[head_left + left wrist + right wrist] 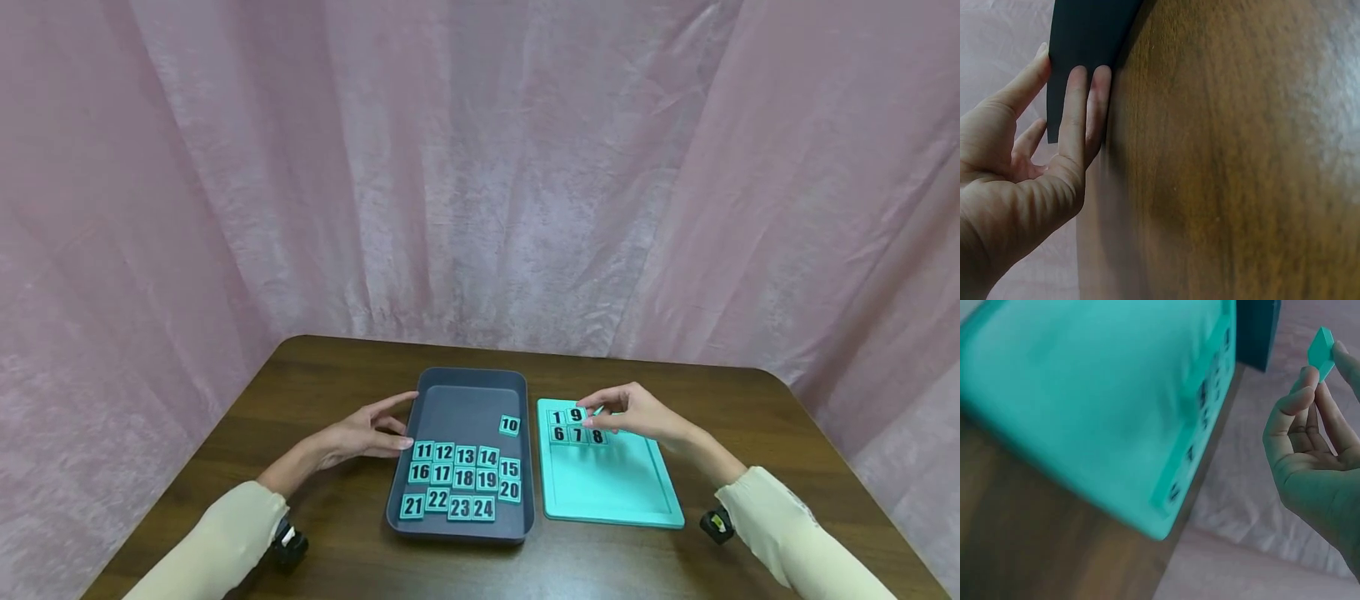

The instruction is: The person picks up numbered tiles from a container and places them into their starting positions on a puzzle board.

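In the head view a dark grey tray (468, 400) holds turquoise tiles with black numbers, running from 10 to 24. My left hand (367, 433) is at the tray's left side; the left wrist view has its fingertips resting against the outer wall (1088, 37). Over the upper part of a turquoise frame board (607, 487), my right hand (633, 414) pinches the number 9 tile (576, 415) between thumb and fingers. Its plain turquoise back (1321, 355) shows in the right wrist view. Tiles 1 (557, 417), 6, 7 and 8 (597, 437) sit in the board; the hand and held tile cover part of the top row.
Tray and board lie side by side on a brown wooden table (337, 517), a narrow gap between them. Tile 10 (510, 426) sits apart at the tray's right, above three rows of tiles. A pink curtain (480, 183) hangs behind the table.
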